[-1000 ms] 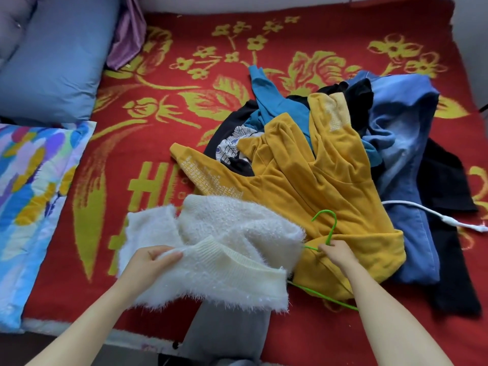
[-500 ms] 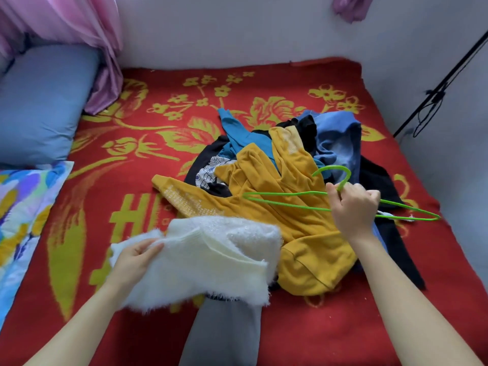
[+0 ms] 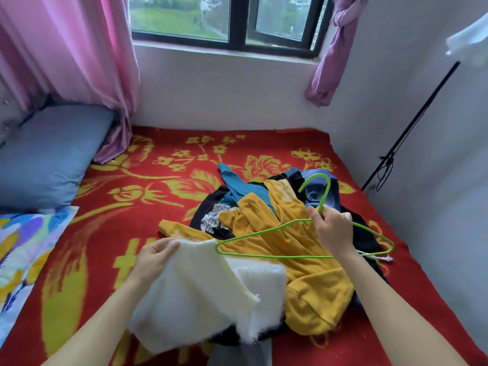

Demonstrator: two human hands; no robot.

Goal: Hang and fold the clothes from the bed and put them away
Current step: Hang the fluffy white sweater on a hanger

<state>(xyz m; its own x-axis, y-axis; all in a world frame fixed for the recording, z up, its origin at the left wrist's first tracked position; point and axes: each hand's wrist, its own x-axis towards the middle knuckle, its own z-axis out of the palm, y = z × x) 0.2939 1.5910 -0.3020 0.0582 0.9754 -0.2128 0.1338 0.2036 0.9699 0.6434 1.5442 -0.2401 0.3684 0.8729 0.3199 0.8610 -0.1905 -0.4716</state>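
Blue pillow (image 3: 47, 159) and a patterned one lie at nine o'clock on the bed (image 3: 111, 233), clear of the work. Moving right, the left hand (image 3: 155, 256) pinches the top edge of a fluffy white sweater (image 3: 211, 291), thumb over the fabric. It holds that edge up off the red blanket, I'd guess to find an opening. At three o'clock from it, the right hand (image 3: 334, 228) grips a green wire hanger (image 3: 277, 256) at the neck under the hook. The hanger is held roughly level above the heap, its left tip just beside the sweater, likely ready to thread in. The clothes pile (image 3: 311, 286), mustard top uppermost, waits beneath, toward three o'clock.
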